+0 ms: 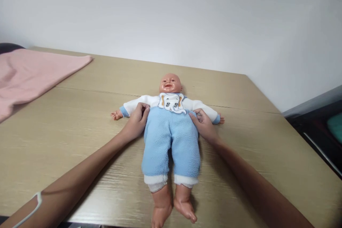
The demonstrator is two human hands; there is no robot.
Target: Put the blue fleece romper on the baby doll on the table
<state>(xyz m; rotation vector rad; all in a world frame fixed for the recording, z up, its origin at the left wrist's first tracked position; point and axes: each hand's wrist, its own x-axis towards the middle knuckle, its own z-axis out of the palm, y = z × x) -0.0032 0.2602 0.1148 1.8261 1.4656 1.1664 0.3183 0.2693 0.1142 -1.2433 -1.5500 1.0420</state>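
A baby doll (171,83) lies on its back on the wooden table, head away from me and bare feet towards me. Its arms are spread out to both sides. It wears light blue fleece trousers (157,142) with white cuffs, and a white top with an elephant-face bib (172,102) at the chest. My left hand (139,119) pinches the trousers at the waist on the doll's left-hand side in view. On the opposite side, my right hand (203,123) grips the waist of the trousers in the same way. Some fingertips are hidden by the cloth.
A pink cloth (34,73) covers the table's far left corner and hangs over its edge. Behind the table (253,142) stands a white wall (171,17). At the right, beyond the table's edge, is a dark object (312,128) with a green patch.
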